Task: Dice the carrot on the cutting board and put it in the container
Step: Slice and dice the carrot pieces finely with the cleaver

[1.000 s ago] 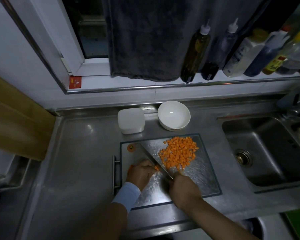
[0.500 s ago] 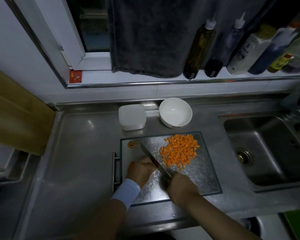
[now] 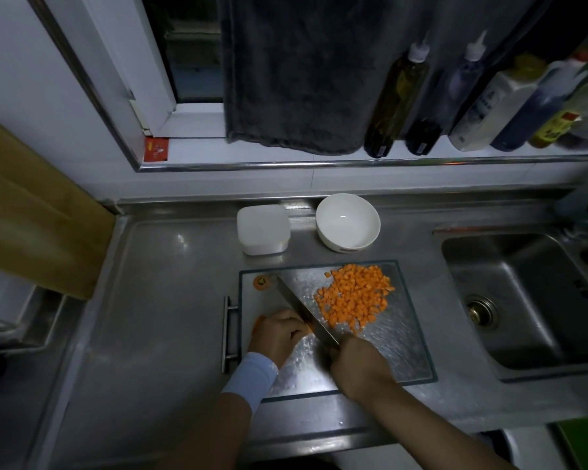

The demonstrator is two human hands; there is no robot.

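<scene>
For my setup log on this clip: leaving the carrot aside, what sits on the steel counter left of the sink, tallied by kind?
white container: 1
white bowl: 1
glass cutting board: 1
knife: 1
Total: 4

Carrot [image 3: 309, 329] mostly hidden under L hand [image 3: 279, 334].
</scene>
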